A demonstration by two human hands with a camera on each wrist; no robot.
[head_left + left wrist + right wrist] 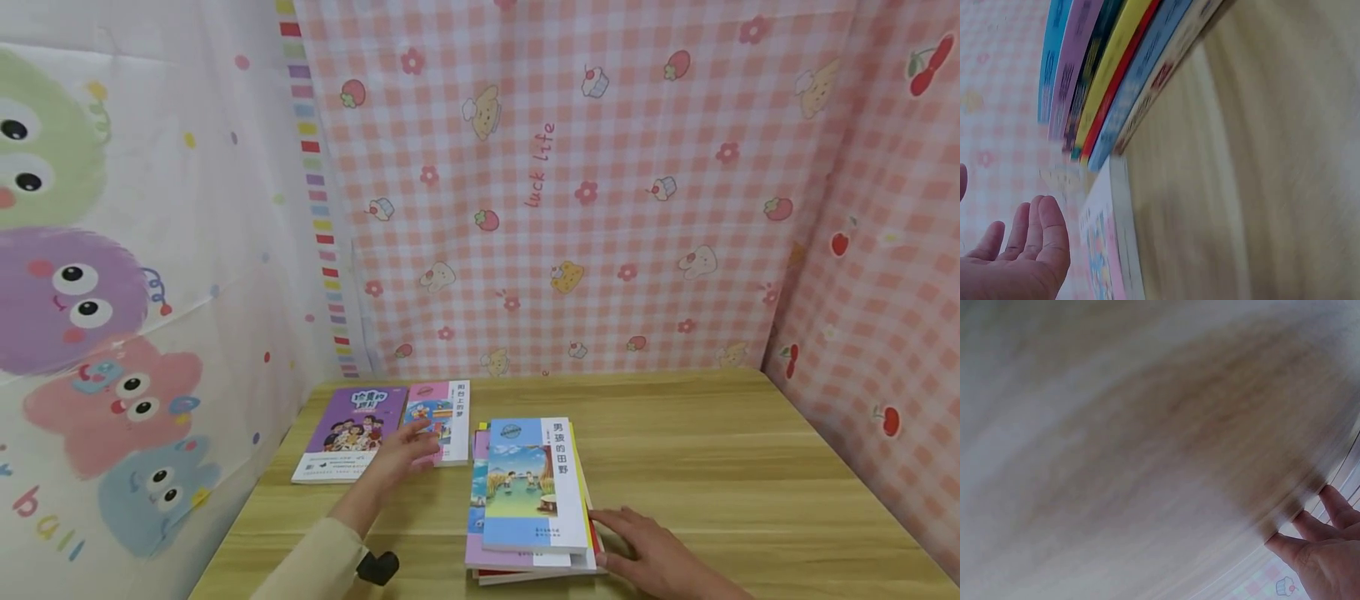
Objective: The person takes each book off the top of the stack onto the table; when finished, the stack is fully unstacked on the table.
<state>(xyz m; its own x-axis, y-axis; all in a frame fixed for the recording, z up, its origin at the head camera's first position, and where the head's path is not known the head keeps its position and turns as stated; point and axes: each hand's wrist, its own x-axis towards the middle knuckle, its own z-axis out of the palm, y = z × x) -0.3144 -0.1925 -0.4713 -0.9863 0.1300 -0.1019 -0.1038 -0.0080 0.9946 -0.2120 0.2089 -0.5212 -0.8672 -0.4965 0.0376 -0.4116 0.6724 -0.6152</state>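
Wood-grained and pale yellow-brown, the counter (712, 467) carries a stack of flat paperback books (536, 508), topped by a white-and-blue paperback with a waterside picture (517, 479). Against the stack's right side rest the extended fingers of the right hand (652, 550), clasping nothing. Left of the stack, a pink-and-white illustrated paperback (459, 429) lies beside a purple-and-white paperback with cartoon figures (345, 429). Over the pink-and-white one is the left hand (405, 454), its fingers loose and released; whether they touch its cover, I cannot tell.
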